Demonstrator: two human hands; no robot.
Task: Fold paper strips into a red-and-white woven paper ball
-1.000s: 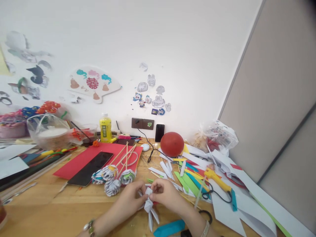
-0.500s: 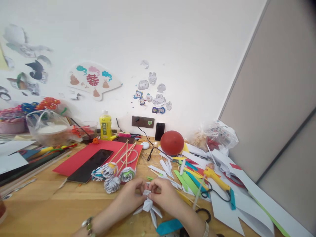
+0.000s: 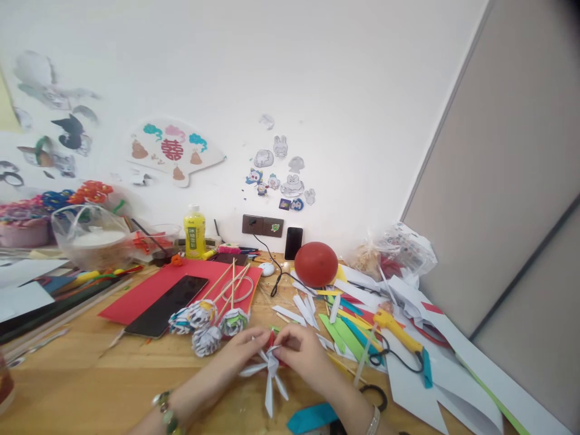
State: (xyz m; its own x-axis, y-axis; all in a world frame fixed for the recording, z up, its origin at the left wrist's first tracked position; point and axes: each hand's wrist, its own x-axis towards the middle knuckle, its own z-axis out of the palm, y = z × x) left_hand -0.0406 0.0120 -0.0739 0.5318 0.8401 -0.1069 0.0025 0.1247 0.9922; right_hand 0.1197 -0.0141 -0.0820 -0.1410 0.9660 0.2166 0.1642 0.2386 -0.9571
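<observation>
Between my two hands, low in the middle of the head view, is a folded white paper piece (image 3: 272,366) with several narrow pointed strips fanning out below it. My left hand (image 3: 242,356) has its fingers closed on the left side of the piece. On the right side, my right hand (image 3: 299,350) pinches its upper part. A bit of red shows between the fingers, too small to name. Just left of my hands, paper flowers on sticks (image 3: 206,338) lie with their heads toward me.
Red sheets (image 3: 136,290) and a black phone (image 3: 167,305) lie to the left. A red balloon (image 3: 316,264) sits at the back. Coloured paper strips (image 3: 338,332), a yellow glue gun (image 3: 399,330), scissors (image 3: 379,396) and white paper (image 3: 408,377) cover the right.
The white paper piece has turned between my fingers, its strips now pointing more to the lower left. My left hand has shifted slightly, and red now shows behind the piece.
</observation>
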